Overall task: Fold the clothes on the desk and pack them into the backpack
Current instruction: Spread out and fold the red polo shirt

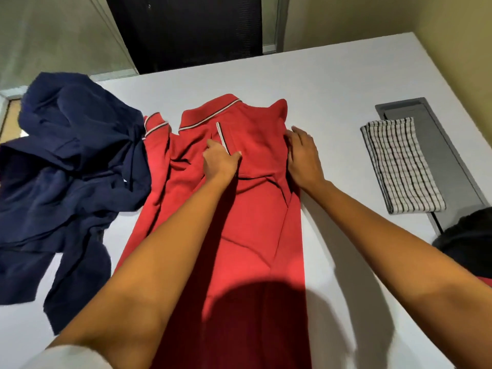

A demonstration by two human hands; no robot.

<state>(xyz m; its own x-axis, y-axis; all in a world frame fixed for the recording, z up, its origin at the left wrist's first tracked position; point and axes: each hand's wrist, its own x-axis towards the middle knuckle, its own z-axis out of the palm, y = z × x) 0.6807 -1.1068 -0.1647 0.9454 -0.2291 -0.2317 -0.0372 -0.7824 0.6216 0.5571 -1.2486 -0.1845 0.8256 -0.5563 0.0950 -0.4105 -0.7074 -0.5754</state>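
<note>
Knitted cloth for the red polo shirt [255,214]: matt, slightly grainy, soft in the creases. On collar and sleeve cuff, a striped trim [210,117] in white and dark thread, smoother than the body. Thicker soft cloth for the crumpled navy blue garment [72,166], matt and somewhat fuzzy. Thin woven fabric for the folded white cloth with black checks [402,163], also matt. Smooth, hard, matt with only faint sheen: the white desk top [332,83]. Smooth and matt too, the grey rectangular flap [434,145] set into it; plastic or metal, hard to tell.
</note>
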